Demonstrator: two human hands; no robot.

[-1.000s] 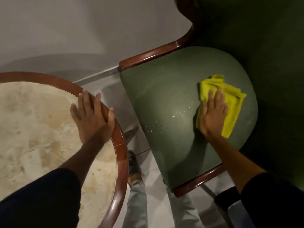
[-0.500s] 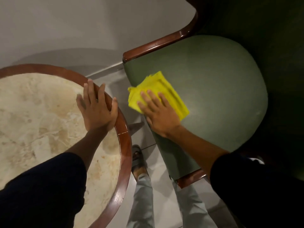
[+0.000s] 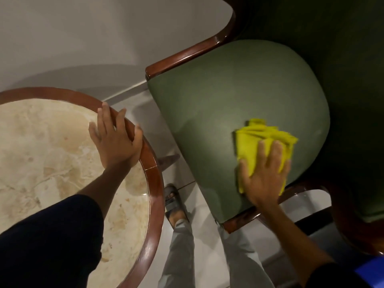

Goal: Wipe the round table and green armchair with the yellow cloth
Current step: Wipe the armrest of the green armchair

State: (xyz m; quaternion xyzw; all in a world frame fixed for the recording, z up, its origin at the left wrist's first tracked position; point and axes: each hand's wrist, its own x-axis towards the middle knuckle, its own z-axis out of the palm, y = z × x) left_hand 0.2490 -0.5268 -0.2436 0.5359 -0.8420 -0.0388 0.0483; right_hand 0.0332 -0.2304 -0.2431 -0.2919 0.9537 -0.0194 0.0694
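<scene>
The armchair (image 3: 239, 104) fills the right of the view, its green seat facing up with a wooden arm rail along its far edge, and the round bench (image 3: 152, 183) sits just beside it on the left, a strip of tiled floor (image 3: 199, 235) between them. The step in hand looks like the chair wipe: the cloth (image 3: 251, 140) lies bunched on the near right part of the seat, close to the front edge. Judging by the bare green left of it, the next move calls for a firm sweep across the cushion, keeping the cloth flat so it does not roll up. The right hand (image 3: 262, 175) presses palm down on the cloth, fingers spread, grip flat rather than clenched. The left hand (image 3: 116, 140) rests open on the bench rim, holding nothing, arm straight as a brace.
</scene>
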